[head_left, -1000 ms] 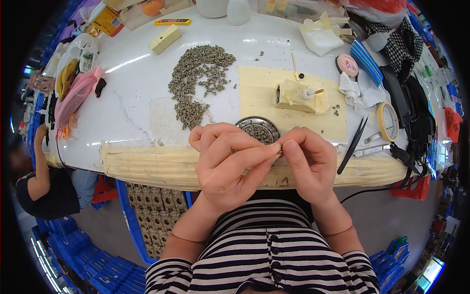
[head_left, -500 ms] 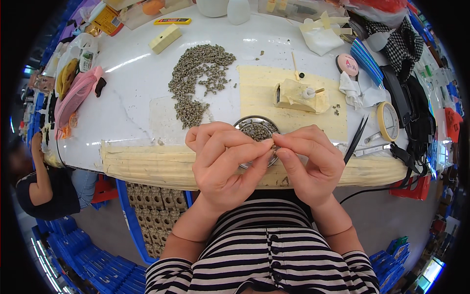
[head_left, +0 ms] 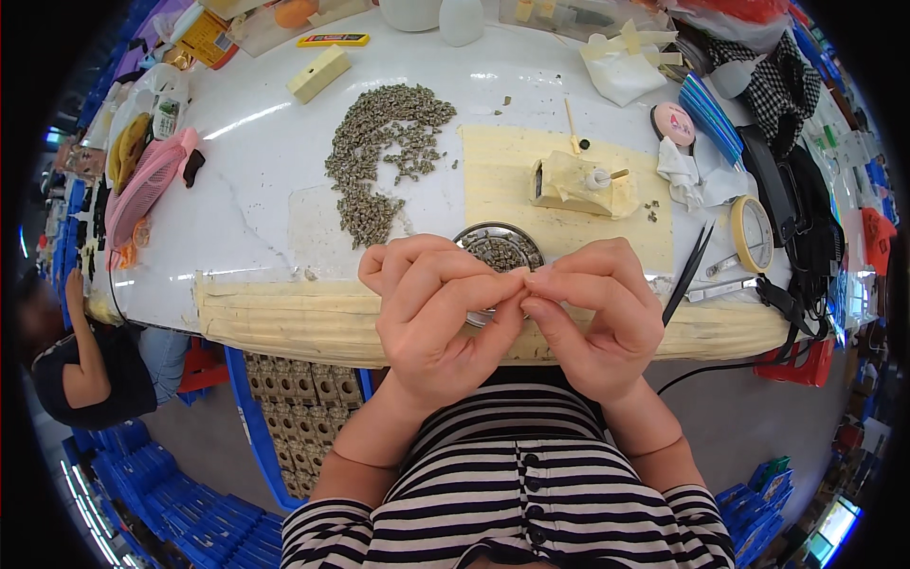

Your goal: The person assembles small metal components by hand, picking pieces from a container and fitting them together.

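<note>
Thumb and forefinger pinched, my left hand (head_left: 431,308) meets my right hand (head_left: 602,318) above the table's front edge. The fingertips of both touch, and whatever tiny thing they may hold is hidden between them. Just behind the fingers sits a round metal dish (head_left: 471,232) with small metal parts (head_left: 502,251) in it; my hands cover its near side. Beside my right hand, black tweezers (head_left: 690,273) point away from me, their near end close to the hand.
A pile of small metal parts (head_left: 365,180) spreads left of centre. A tape-wrapped block (head_left: 583,187) stands on yellow paper (head_left: 493,156). To the right lie a tape roll (head_left: 752,235) and a utility knife (head_left: 720,289). A blue crate (head_left: 248,431) of metal pieces sits below; a co-worker (head_left: 95,351) is at left.
My right hand has shifted slightly left, and its fingertips have closed in against those of my left hand. The left hand has barely moved.
</note>
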Available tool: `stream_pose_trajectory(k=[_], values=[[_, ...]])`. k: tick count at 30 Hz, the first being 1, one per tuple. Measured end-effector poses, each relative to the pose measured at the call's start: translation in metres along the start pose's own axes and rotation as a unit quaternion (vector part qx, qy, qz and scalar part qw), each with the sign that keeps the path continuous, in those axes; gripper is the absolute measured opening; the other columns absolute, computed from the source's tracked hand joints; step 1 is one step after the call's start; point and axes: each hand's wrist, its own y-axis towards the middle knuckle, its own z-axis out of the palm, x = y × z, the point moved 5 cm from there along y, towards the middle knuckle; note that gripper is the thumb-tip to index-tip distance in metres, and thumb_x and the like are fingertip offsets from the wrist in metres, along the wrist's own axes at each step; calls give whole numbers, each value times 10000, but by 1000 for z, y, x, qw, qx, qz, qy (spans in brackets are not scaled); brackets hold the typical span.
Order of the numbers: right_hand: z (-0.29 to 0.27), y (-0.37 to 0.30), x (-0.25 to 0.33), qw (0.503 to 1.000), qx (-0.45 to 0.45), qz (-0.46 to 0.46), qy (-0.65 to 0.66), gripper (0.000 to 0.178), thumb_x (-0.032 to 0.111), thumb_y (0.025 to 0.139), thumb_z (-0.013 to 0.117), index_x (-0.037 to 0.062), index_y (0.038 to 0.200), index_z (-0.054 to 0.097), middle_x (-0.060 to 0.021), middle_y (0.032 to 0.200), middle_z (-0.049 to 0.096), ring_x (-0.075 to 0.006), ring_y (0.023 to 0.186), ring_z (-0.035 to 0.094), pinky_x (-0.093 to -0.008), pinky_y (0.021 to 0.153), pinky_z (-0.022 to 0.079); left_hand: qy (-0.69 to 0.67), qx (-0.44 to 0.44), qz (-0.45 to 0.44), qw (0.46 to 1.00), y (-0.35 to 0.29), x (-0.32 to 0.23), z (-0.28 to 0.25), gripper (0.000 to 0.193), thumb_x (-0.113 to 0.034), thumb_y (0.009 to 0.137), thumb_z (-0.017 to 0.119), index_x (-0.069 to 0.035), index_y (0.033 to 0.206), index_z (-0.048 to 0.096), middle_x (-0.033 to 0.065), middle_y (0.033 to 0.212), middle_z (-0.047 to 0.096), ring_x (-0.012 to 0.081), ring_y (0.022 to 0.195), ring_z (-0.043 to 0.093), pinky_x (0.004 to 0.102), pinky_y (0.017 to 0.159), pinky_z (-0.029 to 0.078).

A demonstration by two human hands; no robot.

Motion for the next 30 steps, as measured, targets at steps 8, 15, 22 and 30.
stream_pose_trajectory(k=[8,15,22,30], values=[[3,-1,-13,996,28,59,58,243,60,726,857,35,932,731,-90,858,688,-226,771,630,-304,690,494,-11,7,15,1000,0,0,0,225,-26,695,817,-89,901,751,7,828,629,227,850,551,338,788,404],[-1,-1,-4,1000,-11,12,7,248,42,701,861,41,917,738,-73,844,682,-219,760,621,-308,662,486,5,7,3,1000,0,-1,1,232,-40,689,824,-101,898,742,7,825,631,231,853,559,351,818,387],[1,2,7,997,3,-67,-41,319,23,676,858,46,983,776,-55,855,690,-206,737,619,-297,645,482,-8,-2,-1,1000,-3,4,1,225,-31,691,824,-86,892,738,13,825,627,232,864,552,355,821,378],[0,0,-3,999,20,35,8,228,17,761,809,19,985,766,-91,859,706,-215,756,650,-302,680,506,-23,-28,2,999,-2,5,0,290,-67,632,841,-144,901,764,-55,808,632,154,803,567,335,793,300]])
